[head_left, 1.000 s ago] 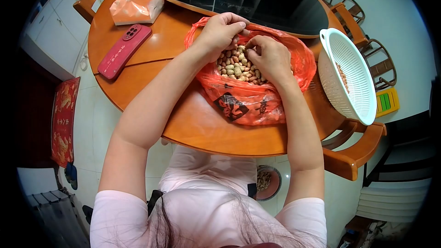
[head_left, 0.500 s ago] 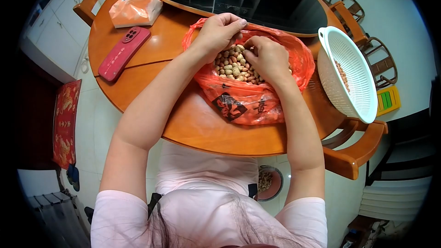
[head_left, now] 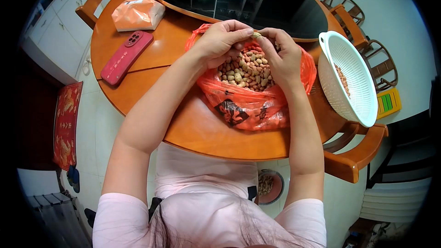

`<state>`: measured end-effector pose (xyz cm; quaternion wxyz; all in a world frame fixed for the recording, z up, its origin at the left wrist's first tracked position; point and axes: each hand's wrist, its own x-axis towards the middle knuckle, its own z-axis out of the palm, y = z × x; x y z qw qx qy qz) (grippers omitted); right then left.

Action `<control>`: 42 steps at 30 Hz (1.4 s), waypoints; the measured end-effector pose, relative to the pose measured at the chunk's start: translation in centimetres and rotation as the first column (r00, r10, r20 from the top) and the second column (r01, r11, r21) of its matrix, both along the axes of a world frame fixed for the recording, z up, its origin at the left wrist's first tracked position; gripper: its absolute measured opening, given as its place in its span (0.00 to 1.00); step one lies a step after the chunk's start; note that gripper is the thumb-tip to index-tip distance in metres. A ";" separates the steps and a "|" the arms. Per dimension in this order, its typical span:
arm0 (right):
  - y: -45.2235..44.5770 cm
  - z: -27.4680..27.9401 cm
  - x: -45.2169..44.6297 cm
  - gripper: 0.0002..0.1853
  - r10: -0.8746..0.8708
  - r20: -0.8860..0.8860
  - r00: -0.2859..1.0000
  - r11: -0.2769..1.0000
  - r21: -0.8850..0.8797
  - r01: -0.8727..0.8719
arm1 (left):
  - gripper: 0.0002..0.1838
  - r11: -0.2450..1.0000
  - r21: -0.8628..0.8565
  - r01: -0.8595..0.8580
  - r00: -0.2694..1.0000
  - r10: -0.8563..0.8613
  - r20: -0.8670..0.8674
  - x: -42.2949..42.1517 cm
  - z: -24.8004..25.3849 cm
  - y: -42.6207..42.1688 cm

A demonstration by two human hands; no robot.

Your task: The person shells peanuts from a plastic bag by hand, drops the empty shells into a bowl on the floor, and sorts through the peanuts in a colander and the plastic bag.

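Note:
An unshelled peanut (head_left: 257, 35) is pinched between the fingertips of both hands, above the red plastic bag (head_left: 257, 115). From the left, my left hand (head_left: 225, 41) closes its thumb and finger at one end of the peanut. On the other side, my right hand (head_left: 284, 57) is closed with thumb and forefinger at the other end. Below them, the bag lies open on the table, full of peanuts in their shells (head_left: 245, 71). The curled fingers partly hide the back of the bag.
A white colander (head_left: 326, 82) with shelled peanuts (head_left: 342, 80) stands at the table's right edge. A red phone (head_left: 126, 58) and a tissue pack (head_left: 138, 14) lie left. Behind is a black glass turntable (head_left: 239, 0). A bin (head_left: 277, 188) with shells stands on the floor.
My right hand has come up out of the peanuts in the bag and met my left hand. A peanut now shows between their fingertips.

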<state>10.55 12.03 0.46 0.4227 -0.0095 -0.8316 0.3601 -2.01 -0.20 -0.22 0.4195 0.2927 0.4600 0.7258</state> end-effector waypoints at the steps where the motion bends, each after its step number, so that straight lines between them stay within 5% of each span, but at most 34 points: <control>1: 0.0 0.1 0.0 0.07 0.026 -0.013 1.000 0.999 -0.045 -0.026 | 0.08 0.999 0.025 0.029 0.998 -0.030 0.046 0.4 0.4 -0.2; 9: 0.0 0.0 -0.1 0.09 0.089 -0.046 0.995 0.996 -0.027 -0.091 | 0.07 0.987 0.114 0.114 0.988 -0.125 0.090 1.0 0.3 0.0; 18: -0.5 0.4 0.1 0.08 0.024 -0.066 0.998 0.998 0.057 -0.020 | 0.10 0.988 0.143 -0.057 0.990 0.038 0.134 2.4 0.6 0.2; 34: -0.5 0.5 0.3 0.08 0.005 -0.067 0.998 0.992 0.127 0.003 | 0.17 0.952 0.178 0.248 0.947 -0.277 0.160 2.5 1.2 -0.3; 39: -0.6 0.8 0.5 0.07 -0.037 -0.044 0.998 0.947 0.317 0.049 | 0.14 0.915 0.216 0.342 0.930 -0.362 0.060 1.7 0.4 0.1; 42: -0.5 0.7 0.5 0.07 -0.022 -0.057 0.998 0.956 0.290 0.038 | 0.12 0.957 0.217 0.190 0.972 -0.215 0.099 2.7 0.5 0.2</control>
